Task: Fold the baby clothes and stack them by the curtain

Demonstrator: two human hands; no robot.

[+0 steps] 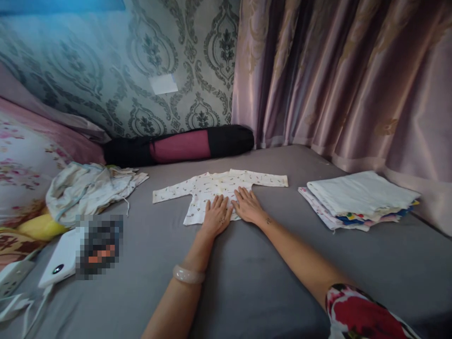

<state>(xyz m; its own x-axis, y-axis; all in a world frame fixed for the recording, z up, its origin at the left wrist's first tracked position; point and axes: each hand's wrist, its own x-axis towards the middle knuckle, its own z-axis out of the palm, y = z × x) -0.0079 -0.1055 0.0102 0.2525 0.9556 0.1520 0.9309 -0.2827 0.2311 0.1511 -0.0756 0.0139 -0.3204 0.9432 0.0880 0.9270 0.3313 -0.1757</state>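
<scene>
A small white baby shirt (212, 186) with a fine print lies flat on the grey bed sheet (247, 273), sleeves spread to both sides. My left hand (217, 215) rests flat on its lower hem, fingers stretched out. My right hand (247, 205) lies flat beside it on the shirt's lower right part, fingers also extended. The two hands almost touch. A pale bangle (188, 274) circles my left wrist. Neither hand holds anything.
A stack of folded clothes (356, 200) sits at the right. A heap of unfolded garments (88, 188) lies at the left by a floral pillow (24, 165). A black and maroon bolster (176, 146) lies against the wall. A white device (58, 259) and cables are at front left. Curtains (353, 80) hang behind.
</scene>
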